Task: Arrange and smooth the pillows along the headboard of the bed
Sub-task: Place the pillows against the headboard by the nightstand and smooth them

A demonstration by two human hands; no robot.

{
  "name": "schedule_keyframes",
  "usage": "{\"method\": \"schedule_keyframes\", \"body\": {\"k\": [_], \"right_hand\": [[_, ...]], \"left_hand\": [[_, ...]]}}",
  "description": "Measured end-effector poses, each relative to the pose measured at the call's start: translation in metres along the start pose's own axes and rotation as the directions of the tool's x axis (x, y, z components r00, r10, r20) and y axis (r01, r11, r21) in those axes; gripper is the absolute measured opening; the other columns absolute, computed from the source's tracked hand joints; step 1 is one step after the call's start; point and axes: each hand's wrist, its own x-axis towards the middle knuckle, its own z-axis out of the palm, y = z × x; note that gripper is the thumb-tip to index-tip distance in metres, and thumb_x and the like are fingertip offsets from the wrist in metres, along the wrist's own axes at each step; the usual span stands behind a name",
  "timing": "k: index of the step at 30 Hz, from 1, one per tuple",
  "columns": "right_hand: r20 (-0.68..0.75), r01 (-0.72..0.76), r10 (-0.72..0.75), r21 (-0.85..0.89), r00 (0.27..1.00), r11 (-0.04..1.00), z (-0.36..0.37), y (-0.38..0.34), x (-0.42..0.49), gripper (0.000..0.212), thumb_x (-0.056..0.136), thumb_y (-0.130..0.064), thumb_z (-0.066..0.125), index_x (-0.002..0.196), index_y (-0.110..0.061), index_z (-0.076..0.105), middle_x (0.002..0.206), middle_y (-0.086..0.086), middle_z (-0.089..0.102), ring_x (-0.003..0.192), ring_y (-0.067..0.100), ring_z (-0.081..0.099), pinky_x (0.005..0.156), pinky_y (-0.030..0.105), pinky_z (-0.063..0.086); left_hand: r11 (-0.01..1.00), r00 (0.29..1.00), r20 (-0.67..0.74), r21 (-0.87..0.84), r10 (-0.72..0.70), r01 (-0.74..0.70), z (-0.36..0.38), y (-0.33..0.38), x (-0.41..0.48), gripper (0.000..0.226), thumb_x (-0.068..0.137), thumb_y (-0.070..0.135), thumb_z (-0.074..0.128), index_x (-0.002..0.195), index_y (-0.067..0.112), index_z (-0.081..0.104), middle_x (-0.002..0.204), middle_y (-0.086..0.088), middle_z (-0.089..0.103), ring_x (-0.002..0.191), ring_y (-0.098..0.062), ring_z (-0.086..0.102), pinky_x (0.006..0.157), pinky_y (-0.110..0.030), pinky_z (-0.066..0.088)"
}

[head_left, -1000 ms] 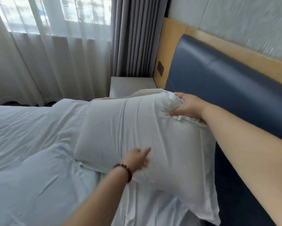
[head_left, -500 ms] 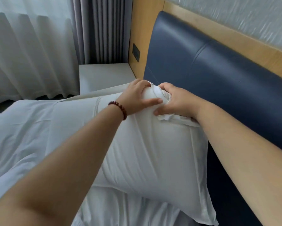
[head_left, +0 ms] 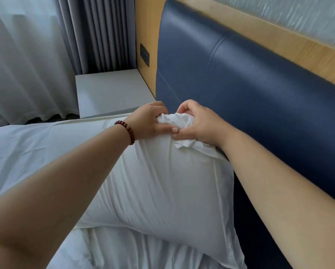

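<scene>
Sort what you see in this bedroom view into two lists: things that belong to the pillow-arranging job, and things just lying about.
Belongs to the job: white pillow, gripped at its bunched corner by the left hand and right hand; blue headboard.

Just there: bedside table, grey curtain, sheer curtain, wall socket panel, bead bracelet, white bedding.

Left hand (head_left: pixel 149 121) was low on the front of the pillow (head_left: pixel 162 191) a second ago, fingers loose. It has since gone up to the top corner (head_left: pixel 179 120) and grips it, thumb along the front. Since half a second ago, more cloth is bunched between it and the right hand (head_left: pixel 199 123) — right fingers arched higher over the wad, thumb tips nearly meeting. View has swung closer to the headboard (head_left: pixel 259 94) — window out of frame
</scene>
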Motion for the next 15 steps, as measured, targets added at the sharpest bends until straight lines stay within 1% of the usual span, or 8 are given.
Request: {"method": "schedule_keyframes", "body": {"k": [2, 4, 6, 8, 10, 13, 14, 15], "right_hand": [[-0.046, 0.019, -0.015, 0.081, 0.999, 0.997, 0.005, 0.003, -0.009, 0.062, 0.068, -0.029, 0.087, 0.119, -0.033, 0.051, 0.119, -0.013, 0.061, 0.106, 0.002, 0.059, 0.081, 0.018, 0.048], [-0.148, 0.033, -0.002, 0.206, 0.989, 0.978, 0.01, 0.01, -0.025, 0.07, 0.072, -0.032, 0.085, 0.131, -0.034, 0.047, 0.12, -0.014, 0.063, 0.106, 0.001, 0.06, 0.087, 0.017, 0.048], [-0.245, -0.015, 0.085, 0.274, 0.966, 0.962, 0.019, 0.027, -0.047, 0.077, 0.073, -0.044, 0.083, 0.138, -0.039, 0.042, 0.123, -0.016, 0.062, 0.108, 0.003, 0.06, 0.09, 0.022, 0.047], [-0.246, -0.121, 0.199, 0.3, 0.948, 0.946, 0.035, 0.046, -0.074, 0.077, 0.069, -0.053, 0.081, 0.134, -0.043, 0.042, 0.12, -0.018, 0.061, 0.107, 0.007, 0.06, 0.087, 0.026, 0.048], [-0.188, -0.212, 0.288, 0.341, 0.939, 0.916, 0.054, 0.058, -0.093, 0.064, 0.069, -0.055, 0.08, 0.121, -0.046, 0.044, 0.112, -0.021, 0.062, 0.104, 0.008, 0.062, 0.084, 0.027, 0.048], [-0.239, -0.213, 0.334, 0.418, 0.912, 0.883, 0.071, 0.062, -0.089, 0.059, 0.069, -0.059, 0.079, 0.118, -0.042, 0.05, 0.109, -0.02, 0.065, 0.102, 0.009, 0.063, 0.087, 0.031, 0.051], [-0.268, -0.198, 0.328, 0.416, 0.906, 0.888, 0.073, 0.061, -0.084, 0.062, 0.069, -0.06, 0.078, 0.121, -0.039, 0.052, 0.11, -0.02, 0.065, 0.102, 0.009, 0.062, 0.089, 0.033, 0.05], [-0.29, -0.18, 0.318, 0.416, 0.903, 0.891, 0.074, 0.059, -0.079, 0.064, 0.069, -0.061, 0.078, 0.123, -0.037, 0.053, 0.111, -0.02, 0.065, 0.102, 0.009, 0.062, 0.09, 0.033, 0.05]], "left_hand": [[1.0, 1.0, -0.001, -0.013, 0.001, -0.001, 0.005, -0.001, -0.004, 0.059, 0.065, 0.075, 0.058, 0.074, 0.017, 0.058, 0.082, 0.007, 0.049, 0.071, -0.006, 0.049, 0.066, -0.017, 0.035], [0.999, 1.0, -0.025, -0.038, -0.005, 0.004, 0.005, -0.006, -0.01, 0.072, 0.065, 0.078, 0.059, 0.074, 0.006, 0.062, 0.084, 0.002, 0.052, 0.073, -0.011, 0.052, 0.068, -0.021, 0.04], [0.995, 0.996, -0.076, -0.086, -0.057, 0.05, -0.004, -0.012, -0.014, 0.074, 0.064, 0.074, 0.058, 0.081, 0.002, 0.067, 0.091, -0.001, 0.057, 0.081, -0.016, 0.056, 0.076, -0.026, 0.043], [0.987, 0.982, -0.146, -0.122, -0.118, 0.101, -0.017, -0.017, -0.012, 0.072, 0.064, 0.07, 0.057, 0.084, 0.001, 0.068, 0.093, -0.001, 0.057, 0.084, -0.016, 0.055, 0.077, -0.022, 0.041], [0.981, 0.964, -0.208, -0.14, -0.164, 0.137, -0.031, -0.019, -0.008, 0.067, 0.067, 0.065, 0.06, 0.084, 0.001, 0.067, 0.091, -0.001, 0.055, 0.081, -0.014, 0.053, 0.075, -0.023, 0.04], [0.976, 0.952, -0.222, -0.111, -0.21, 0.19, -0.047, -0.015, -0.001, 0.051, 0.08, 0.052, 0.068, 0.095, 0.004, 0.065, 0.09, -0.001, 0.054, 0.08, -0.014, 0.053, 0.076, -0.03, 0.041], [0.973, 0.957, -0.187, -0.109, -0.223, 0.206, -0.052, -0.012, 0.0, 0.05, 0.082, 0.051, 0.07, 0.102, 0.006, 0.062, 0.091, 0.0, 0.055, 0.081, -0.014, 0.054, 0.075, -0.031, 0.042], [0.973, 0.966, -0.139, -0.11, -0.219, 0.205, -0.057, -0.009, 0.0, 0.059, 0.078, 0.056, 0.071, 0.112, 0.009, 0.059, 0.095, 0.001, 0.058, 0.085, -0.015, 0.056, 0.077, -0.032, 0.045]]}}
